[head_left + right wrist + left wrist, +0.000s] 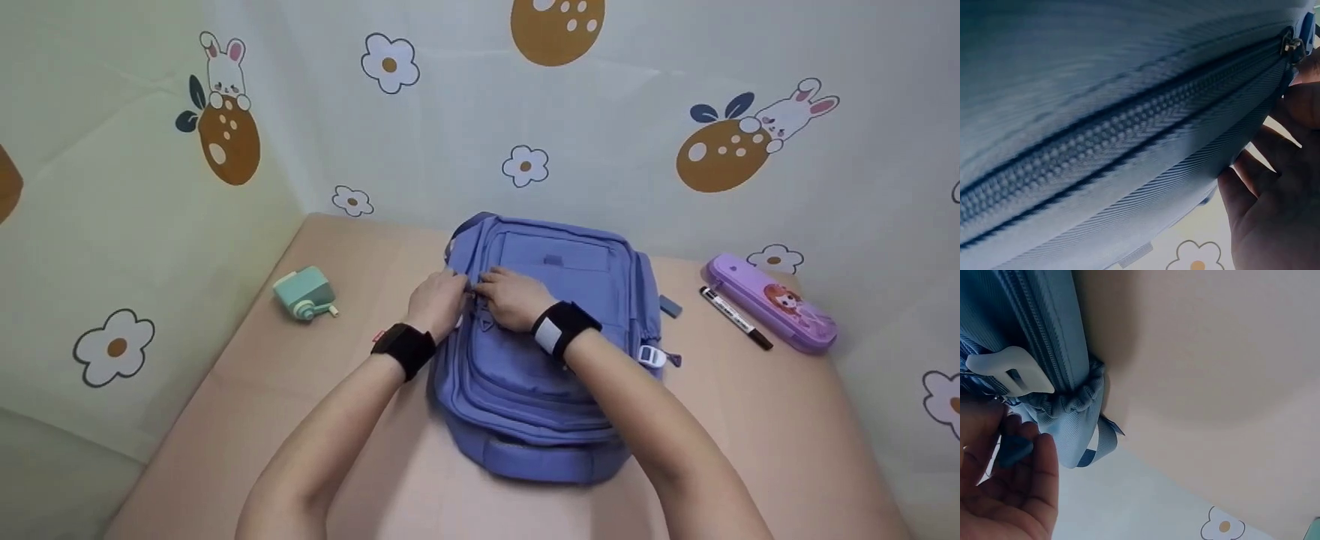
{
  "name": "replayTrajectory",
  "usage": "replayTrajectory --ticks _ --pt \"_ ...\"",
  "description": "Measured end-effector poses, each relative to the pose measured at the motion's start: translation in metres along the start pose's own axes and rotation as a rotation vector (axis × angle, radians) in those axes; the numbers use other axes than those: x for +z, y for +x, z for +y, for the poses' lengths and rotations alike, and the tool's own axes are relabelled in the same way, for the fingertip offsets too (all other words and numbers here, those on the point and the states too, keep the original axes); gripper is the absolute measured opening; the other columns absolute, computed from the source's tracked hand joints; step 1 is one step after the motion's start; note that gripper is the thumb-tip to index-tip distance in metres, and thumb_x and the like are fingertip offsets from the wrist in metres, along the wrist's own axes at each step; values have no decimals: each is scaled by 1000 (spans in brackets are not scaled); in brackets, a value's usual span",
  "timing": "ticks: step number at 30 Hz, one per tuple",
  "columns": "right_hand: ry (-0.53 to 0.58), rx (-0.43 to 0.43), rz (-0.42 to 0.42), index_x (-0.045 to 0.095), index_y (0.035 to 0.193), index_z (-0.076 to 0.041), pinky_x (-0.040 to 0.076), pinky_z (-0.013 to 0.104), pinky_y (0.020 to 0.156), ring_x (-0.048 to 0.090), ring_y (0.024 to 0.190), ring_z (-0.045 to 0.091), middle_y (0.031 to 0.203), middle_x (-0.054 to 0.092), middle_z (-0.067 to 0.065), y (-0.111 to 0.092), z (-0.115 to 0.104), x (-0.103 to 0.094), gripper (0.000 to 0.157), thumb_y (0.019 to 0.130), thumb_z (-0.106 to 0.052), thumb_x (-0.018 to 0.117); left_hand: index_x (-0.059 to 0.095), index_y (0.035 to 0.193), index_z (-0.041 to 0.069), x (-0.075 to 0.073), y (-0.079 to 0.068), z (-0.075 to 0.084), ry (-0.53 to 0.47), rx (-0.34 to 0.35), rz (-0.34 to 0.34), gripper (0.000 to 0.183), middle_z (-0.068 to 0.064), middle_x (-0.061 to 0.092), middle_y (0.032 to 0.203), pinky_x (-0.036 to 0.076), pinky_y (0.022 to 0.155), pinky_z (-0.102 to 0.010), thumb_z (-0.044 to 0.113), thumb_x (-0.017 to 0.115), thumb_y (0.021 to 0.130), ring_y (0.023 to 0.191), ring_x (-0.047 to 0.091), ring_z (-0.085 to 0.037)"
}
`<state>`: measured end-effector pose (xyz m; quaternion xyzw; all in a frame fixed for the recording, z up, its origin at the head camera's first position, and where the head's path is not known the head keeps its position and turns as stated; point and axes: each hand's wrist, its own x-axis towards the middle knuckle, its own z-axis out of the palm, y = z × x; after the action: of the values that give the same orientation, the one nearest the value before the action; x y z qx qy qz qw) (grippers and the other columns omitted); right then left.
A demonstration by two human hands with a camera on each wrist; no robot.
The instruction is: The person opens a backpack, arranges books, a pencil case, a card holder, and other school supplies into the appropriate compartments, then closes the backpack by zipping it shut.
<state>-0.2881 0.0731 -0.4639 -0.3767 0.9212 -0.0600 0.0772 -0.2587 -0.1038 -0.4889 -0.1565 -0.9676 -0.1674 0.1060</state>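
A blue-purple backpack (551, 300) lies front up on the table, with both hands close together at its left edge. My left hand (437, 304) pinches at the zip there; a dark blue zipper pull (1015, 451) shows among its curled fingers in the left wrist view. A white plastic buckle (1013, 371) sits just above that hand. My right hand (514, 298) lies over the front pocket's left side. In the right wrist view its fingertips hold at the zipper slider (1293, 48) and its blue pull, at the end of a closed run of zipper teeth (1089, 140).
A mint-green hand-crank sharpener (304, 292) stands left on the pink-beige table (375, 450). To the right lie a black-and-white marker (735, 319) and a purple pencil case (772, 304). A white tag (651, 356) hangs from the bag's right side. Patterned curtains (450, 112) enclose the table.
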Motion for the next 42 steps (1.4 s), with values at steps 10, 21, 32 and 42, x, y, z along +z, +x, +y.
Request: replayTrajectory --ticks 10,21,32,42 --pt "7 -22 12 57 145 -5 32 49 117 39 144 40 153 48 19 0 0 1 44 102 -8 44 74 92 5 -5 -6 -2 2 46 -4 6 -13 66 90 55 70 -48 9 71 95 82 66 -34" --pt "12 20 -15 55 147 -7 30 49 119 35 147 37 156 44 16 0 -2 0 45 105 -11 40 64 81 4 -21 -31 6 29 108 -38 16 -14 66 86 54 68 -51 12 72 94 81 66 -36" --pt "7 29 -24 53 148 -5 26 46 121 33 148 37 157 44 17 0 -3 -1 44 107 -12 38 68 82 6 -27 -49 9 -19 106 -78 12 -9 66 85 54 69 -49 9 70 93 80 67 -33" --pt "13 -106 59 59 142 -3 30 48 119 38 145 38 153 49 17 -28 -16 -10 41 106 -23 52 70 81 8 -23 -53 5 -45 105 -44 10 -8 68 85 54 67 -49 9 72 91 78 68 -32"
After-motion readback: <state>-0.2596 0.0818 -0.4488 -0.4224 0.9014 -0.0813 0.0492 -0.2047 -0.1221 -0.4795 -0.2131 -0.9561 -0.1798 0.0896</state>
